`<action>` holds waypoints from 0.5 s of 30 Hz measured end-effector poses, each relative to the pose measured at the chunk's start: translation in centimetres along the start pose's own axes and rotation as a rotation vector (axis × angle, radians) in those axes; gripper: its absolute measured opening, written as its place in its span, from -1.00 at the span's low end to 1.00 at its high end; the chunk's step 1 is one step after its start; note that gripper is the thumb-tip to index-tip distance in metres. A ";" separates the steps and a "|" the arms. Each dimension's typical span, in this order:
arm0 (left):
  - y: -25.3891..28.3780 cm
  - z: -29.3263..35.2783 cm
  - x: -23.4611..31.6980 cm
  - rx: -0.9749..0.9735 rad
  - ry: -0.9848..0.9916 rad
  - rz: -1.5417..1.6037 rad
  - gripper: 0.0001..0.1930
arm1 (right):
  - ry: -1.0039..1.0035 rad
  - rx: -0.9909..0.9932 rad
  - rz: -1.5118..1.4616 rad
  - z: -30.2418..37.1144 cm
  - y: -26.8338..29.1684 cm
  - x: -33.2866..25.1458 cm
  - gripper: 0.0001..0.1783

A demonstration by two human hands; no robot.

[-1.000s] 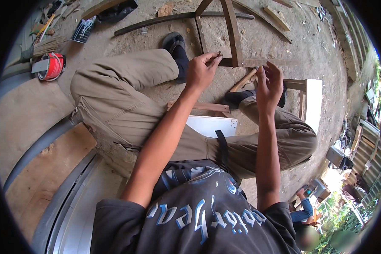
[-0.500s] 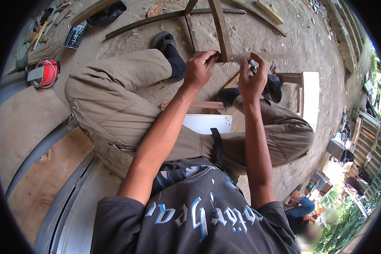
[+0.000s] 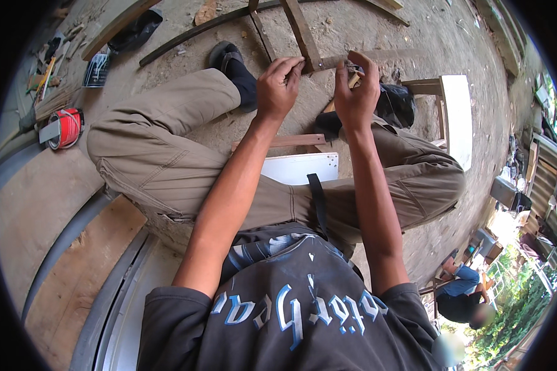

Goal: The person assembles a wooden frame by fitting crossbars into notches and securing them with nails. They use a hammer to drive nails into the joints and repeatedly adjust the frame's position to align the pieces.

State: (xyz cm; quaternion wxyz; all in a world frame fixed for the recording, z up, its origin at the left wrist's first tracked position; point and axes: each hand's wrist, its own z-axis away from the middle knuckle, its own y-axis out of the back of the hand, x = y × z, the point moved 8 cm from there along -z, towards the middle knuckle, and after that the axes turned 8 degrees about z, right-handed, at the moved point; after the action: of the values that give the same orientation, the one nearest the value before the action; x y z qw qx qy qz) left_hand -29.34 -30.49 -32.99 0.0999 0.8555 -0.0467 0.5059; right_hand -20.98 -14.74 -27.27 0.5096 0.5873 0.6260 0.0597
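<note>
Ahead of me, a dark wooden frame of narrow slats lies over the dirt ground, with one slat crossing at its near corner. My left hand is closed, its fingertips pinching the corner's left end. To the right, my right hand curls its thumb and fingers around the crossing slat. A small light-coloured item shows behind those fingers, its kind unclear. Below my hands, a reddish wooden strip and a white board with small holes lie between my legs.
A white-topped wooden piece stands by my right knee, beside a black plastic bag. On the left are a red container and wooden boards. Another person sits far off at lower right.
The view has shifted, so the frame and my hands appear higher and slightly farther left. Both hands stay at the frame's near corner. More of the other person shows.
</note>
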 end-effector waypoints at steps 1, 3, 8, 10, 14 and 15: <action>-0.1 0.0 0.0 -0.004 0.002 0.005 -0.85 | 0.000 0.000 -0.005 0.0 -0.2 0.0 -0.69; -0.1 0.0 0.2 -0.011 0.007 0.013 -0.85 | 0.000 0.000 -0.014 0.1 -0.5 -0.1 -0.69; -0.2 0.4 -0.2 0.010 0.064 0.020 -0.86 | 0.020 -0.005 -0.048 0.4 -0.8 -0.9 -0.70; -0.1 0.4 -0.2 0.013 0.078 0.023 -0.85 | 0.052 -0.021 -0.044 0.4 -1.0 -1.2 -0.71; -0.2 0.4 -0.1 0.012 0.072 0.043 -0.85 | 0.104 -0.029 0.010 0.6 -1.3 -2.0 -0.76; -0.2 0.4 0.0 0.013 0.062 0.049 -0.85 | 0.147 -0.044 0.046 0.7 -1.4 -2.5 -0.78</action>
State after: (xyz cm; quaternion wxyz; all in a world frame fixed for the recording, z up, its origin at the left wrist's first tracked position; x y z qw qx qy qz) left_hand -28.97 -30.41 -33.24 0.0833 0.8387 -0.0609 0.5347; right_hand -21.95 -17.53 -27.08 0.4736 0.5843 0.6465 0.1280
